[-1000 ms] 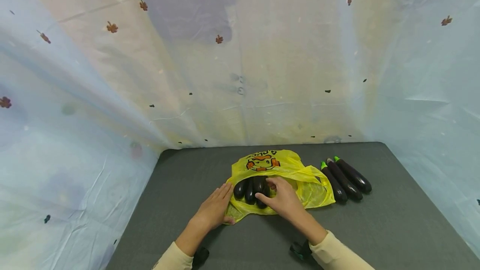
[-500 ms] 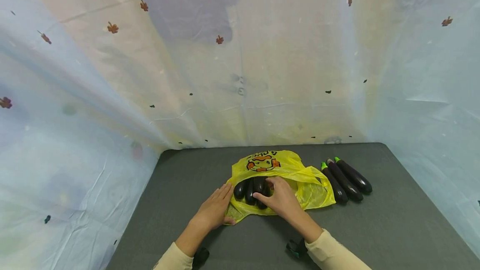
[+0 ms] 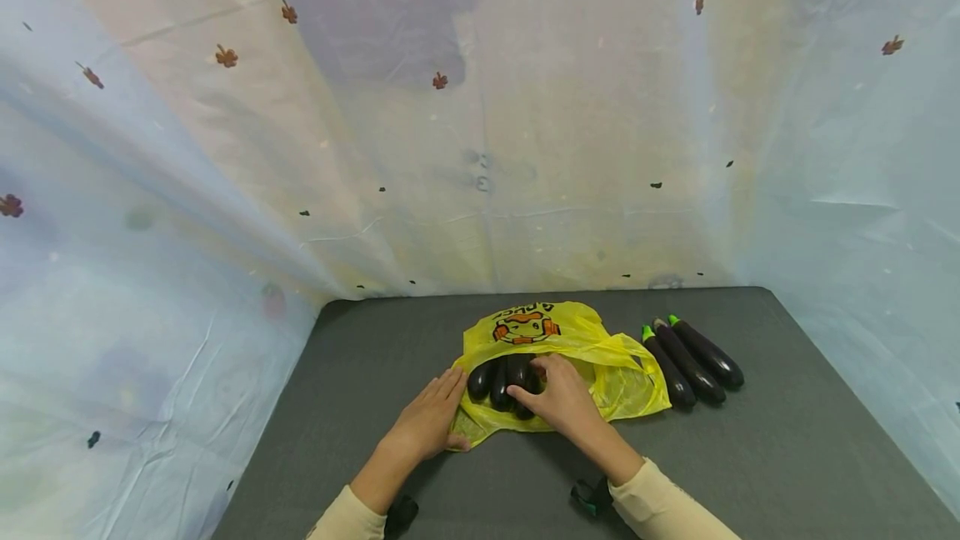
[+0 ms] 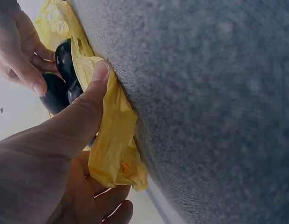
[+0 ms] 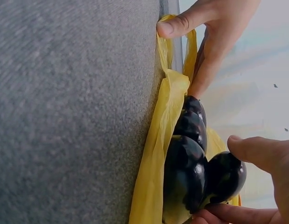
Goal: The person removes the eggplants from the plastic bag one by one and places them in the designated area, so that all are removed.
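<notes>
A yellow plastic bag (image 3: 577,340) with a printed cartoon lies on the table, its mouth towards me. Several dark eggplants (image 3: 501,382) sit inside, rounded ends showing. My right hand (image 3: 564,394) reaches into the mouth and grips the eggplant (image 5: 226,175) stacked above the others, thumb on one side and fingers on the other. Its far end is hidden in the bag. Along the bag's left side, my left hand (image 3: 427,417) lies with straight fingers against the plastic. Its thumb (image 4: 99,77) presses the lower edge of the mouth in the left wrist view.
To the right of the bag lie three eggplants (image 3: 690,361) side by side on the grey table (image 3: 810,440), green stems pointing away. A pale patterned sheet (image 3: 525,148) hangs behind the table and along both sides.
My right hand shifts very slightly to the left over the eggplant between the first frame and the second, then stays. The left hand, bag and loose eggplants hold still.
</notes>
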Motion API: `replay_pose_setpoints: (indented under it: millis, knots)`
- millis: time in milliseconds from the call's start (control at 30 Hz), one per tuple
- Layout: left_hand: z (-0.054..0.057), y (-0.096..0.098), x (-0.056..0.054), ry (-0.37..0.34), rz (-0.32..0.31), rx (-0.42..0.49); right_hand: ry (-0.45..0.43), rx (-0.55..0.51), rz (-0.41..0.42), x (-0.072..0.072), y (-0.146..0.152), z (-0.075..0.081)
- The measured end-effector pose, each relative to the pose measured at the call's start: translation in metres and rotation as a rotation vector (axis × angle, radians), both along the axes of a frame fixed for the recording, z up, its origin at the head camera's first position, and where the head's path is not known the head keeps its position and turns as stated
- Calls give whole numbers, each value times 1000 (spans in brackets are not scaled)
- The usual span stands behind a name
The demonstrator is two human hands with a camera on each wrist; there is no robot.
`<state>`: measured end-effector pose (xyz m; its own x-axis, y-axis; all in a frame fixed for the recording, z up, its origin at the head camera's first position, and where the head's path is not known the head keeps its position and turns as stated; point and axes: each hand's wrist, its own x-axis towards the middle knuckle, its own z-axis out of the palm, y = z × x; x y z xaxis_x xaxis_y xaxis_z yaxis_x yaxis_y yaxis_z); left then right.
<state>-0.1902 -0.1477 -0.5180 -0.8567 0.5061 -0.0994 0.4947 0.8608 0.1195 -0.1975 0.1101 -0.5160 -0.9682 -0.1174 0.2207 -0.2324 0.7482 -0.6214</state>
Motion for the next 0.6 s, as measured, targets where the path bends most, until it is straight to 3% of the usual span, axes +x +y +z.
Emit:
replay_pose_setpoints:
  millis: [267, 600]
  knots:
    - [-1, 0, 1, 9, -3, -2, -32, -52, -11, 4, 2, 0]
    - [-2, -2, 1, 9, -12, 13, -110, -200, -18, 8, 13, 2]
